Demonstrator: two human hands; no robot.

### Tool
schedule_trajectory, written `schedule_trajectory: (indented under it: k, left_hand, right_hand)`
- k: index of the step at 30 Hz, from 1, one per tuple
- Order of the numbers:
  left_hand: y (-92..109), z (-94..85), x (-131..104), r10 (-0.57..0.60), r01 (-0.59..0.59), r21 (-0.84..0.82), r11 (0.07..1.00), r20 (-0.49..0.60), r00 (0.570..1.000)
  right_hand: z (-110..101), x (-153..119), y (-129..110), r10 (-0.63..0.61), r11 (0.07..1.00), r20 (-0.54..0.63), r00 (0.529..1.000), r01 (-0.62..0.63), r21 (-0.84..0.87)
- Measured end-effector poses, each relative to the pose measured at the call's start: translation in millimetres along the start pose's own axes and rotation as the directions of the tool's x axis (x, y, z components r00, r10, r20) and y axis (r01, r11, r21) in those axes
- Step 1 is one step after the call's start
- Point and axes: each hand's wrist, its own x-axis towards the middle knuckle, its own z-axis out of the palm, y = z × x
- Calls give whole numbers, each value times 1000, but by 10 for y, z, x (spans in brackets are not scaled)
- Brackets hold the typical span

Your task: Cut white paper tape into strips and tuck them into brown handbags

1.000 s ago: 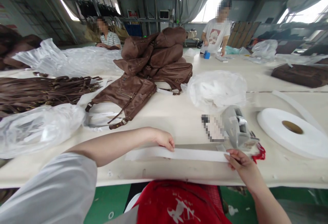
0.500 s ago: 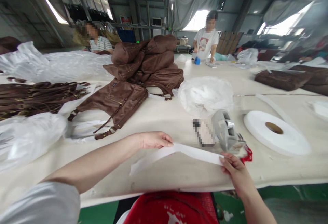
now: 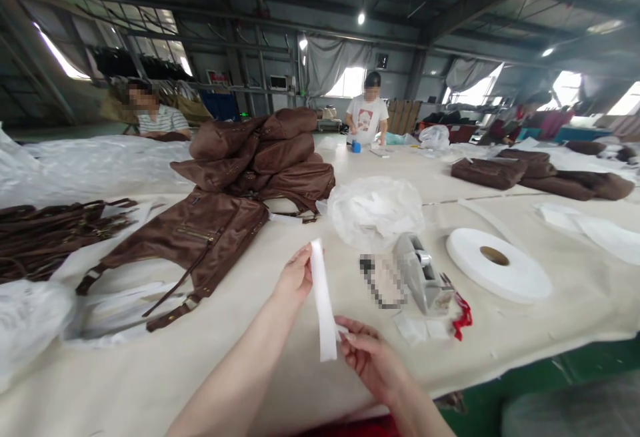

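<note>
A white strip (image 3: 325,310) hangs in front of me, folded over near its top. My left hand (image 3: 299,270) pinches it at the upper end. Lower down, my right hand (image 3: 367,353) grips the strip's other end between thumb and fingers, beside the hanging part. Beyond my right hand stands a grey tape dispenser (image 3: 417,270), with a red tangled cord (image 3: 463,317) at its near end. A large white roll of strip material (image 3: 500,270) lies flat to the right. Left of my hands, a brown handbag (image 3: 200,237) rests on the table.
Brown bags (image 3: 270,150) are piled behind the handbag. Brown straps (image 3: 55,237) and clear plastic (image 3: 30,330) lie at the left. A crumpled plastic bag (image 3: 373,210) sits behind the dispenser. One person (image 3: 367,117) stands at the far side; another person (image 3: 157,117) is at the far left.
My hands have come closer together, and the strip between them has gone from stretched sideways to folded and hanging. The view has tilted up and turned right.
</note>
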Motion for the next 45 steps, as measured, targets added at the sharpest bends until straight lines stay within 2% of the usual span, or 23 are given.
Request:
schedule_trajectory:
  k: [2, 5, 9, 13, 18, 23, 25, 28, 31, 33, 36, 41, 45]
  left_hand:
    - [-71, -105, 70, 43, -42, 7, 999, -71, 997]
    - [-184, -246, 137, 116, -112, 37, 993, -162, 980]
    - [-324, -373, 181, 231, -210, 109, 972, -251, 940]
    - [-392, -429, 198, 310, -267, 180, 947, -288, 906]
    - [-379, -426, 165, 317, -268, 211, 940, -250, 915]
    - [-386, -404, 124, 327, -271, 262, 926, -201, 923]
    - [-421, -396, 122, 338, -278, 287, 917, -185, 923]
    - [-494, -384, 123, 346, -281, 311, 908, -176, 922]
    - [-538, -377, 120, 336, -271, 311, 911, -177, 925]
    - [-531, -383, 120, 319, -256, 298, 920, -186, 929]
    - [-477, -421, 136, 263, -208, 254, 945, -208, 942]
    - [-380, -501, 190, 82, -56, 132, 990, -194, 977]
    - [-393, -489, 180, 19, -2, 104, 995, -168, 986]
  right_hand:
    - [36, 33, 46, 40, 998, -37, 999, -38, 49]
    - [68, 100, 107, 61, 994, -159, 985, -45, 103]
    - [78, 200, 212, 31, 998, -304, 952, -11, 68]
    - [70, 264, 286, -8, 1000, -356, 935, 8, -3]
    - [101, 273, 283, -52, 989, -324, 944, 5, -145]
    - [116, 249, 202, -13, 965, -210, 978, -43, -260]
    - [117, 243, 162, 5, 937, -148, 989, -56, -344]
    - [142, 254, 125, -8, 844, -110, 994, -52, -533]
    - [184, 291, 137, -23, 756, -118, 993, -60, -652]
    - [191, 319, 162, -30, 737, -138, 990, -71, -672]
    - [145, 337, 176, -56, 733, -168, 984, -74, -676]
    - [-13, 271, 79, -106, 719, -187, 977, -55, -693]
    - [-97, 193, -24, -105, 760, -195, 975, -48, -648]
